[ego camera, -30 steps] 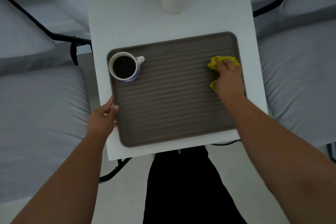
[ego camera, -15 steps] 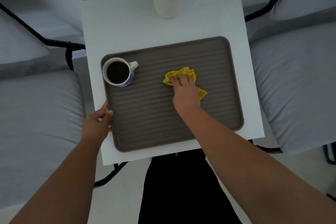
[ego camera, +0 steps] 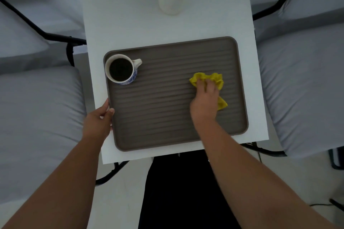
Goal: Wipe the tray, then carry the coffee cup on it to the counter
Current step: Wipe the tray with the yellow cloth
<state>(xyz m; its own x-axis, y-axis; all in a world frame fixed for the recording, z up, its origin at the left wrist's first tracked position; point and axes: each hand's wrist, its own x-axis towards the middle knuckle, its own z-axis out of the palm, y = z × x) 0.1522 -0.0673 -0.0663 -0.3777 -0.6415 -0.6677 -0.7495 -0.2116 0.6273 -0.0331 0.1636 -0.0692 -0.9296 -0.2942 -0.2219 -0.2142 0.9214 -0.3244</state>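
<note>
Here right hand (ego camera: 203,104) presses cloth (ego camera: 214,80) — seemingly flat.

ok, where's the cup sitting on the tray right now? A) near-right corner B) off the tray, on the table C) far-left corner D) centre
C: the coffee cup stands in the far-left corner of the tray, handle pointing right, clear of the right hand pressing the yellow cloth further right.

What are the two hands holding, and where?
Right hand presses the yellow cloth's middle; left hand grips the tray's left edge.
</note>
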